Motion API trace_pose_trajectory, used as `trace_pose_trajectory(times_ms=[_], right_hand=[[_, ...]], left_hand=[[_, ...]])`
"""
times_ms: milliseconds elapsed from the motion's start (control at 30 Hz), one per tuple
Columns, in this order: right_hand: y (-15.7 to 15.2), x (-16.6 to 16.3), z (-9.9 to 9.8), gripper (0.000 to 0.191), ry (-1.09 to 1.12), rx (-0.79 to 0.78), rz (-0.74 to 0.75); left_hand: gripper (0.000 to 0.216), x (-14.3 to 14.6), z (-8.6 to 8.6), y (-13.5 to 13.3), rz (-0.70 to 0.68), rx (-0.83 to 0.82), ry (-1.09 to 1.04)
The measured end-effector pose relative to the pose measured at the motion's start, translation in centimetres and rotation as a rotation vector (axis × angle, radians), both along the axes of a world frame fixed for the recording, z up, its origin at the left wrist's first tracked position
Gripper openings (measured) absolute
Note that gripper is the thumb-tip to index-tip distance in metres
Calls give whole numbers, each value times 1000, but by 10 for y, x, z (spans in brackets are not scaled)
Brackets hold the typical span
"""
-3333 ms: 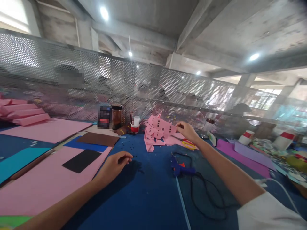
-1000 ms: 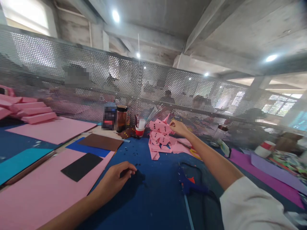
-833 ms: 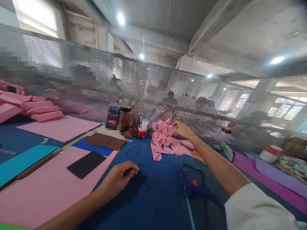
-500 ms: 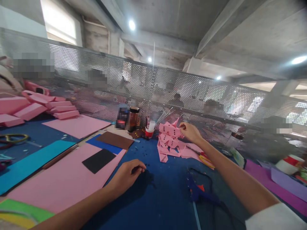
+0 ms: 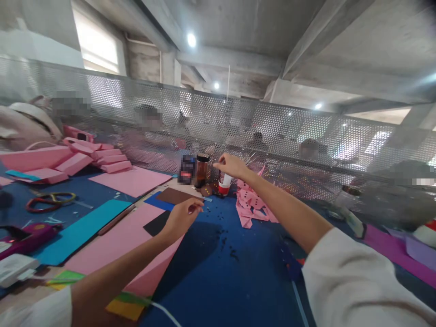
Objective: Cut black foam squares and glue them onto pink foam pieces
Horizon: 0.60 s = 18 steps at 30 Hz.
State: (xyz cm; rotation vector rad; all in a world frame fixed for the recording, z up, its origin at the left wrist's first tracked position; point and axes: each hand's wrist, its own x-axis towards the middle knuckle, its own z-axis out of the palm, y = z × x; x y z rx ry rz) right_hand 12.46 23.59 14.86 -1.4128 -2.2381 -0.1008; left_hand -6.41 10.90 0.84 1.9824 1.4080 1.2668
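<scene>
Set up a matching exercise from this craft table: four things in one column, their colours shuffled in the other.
Things
1. scissors
2. small cup
3. pile of dotted paper pieces
4. long strip beside the big pink sheet

Colours
A. pink
B. teal
C. plain red
D. one red loop, one yellow loop

Pairs: 1-D, 2-C, 3-A, 4-B

Blue table, busy with craft paper!
Right under the right fingers sits the red cup, pink cutouts beside it; pink sheet just below the left fingers, teal strip and scissors well off to their left.
</scene>
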Motion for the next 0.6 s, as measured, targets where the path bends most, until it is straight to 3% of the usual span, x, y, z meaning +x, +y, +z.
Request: trace_pose_trajectory(times_ms=[233, 400, 600], right_hand=[[46, -78, -10, 77, 76, -25, -146], [75, -102, -28, 87, 163, -64, -240], [102, -119, -47, 86, 241, -84, -283]], left_hand=[[22, -26, -21, 10, 50, 26, -7], [22, -28, -29, 8, 70, 55, -24], [21, -31, -29, 10, 35, 103, -43]])
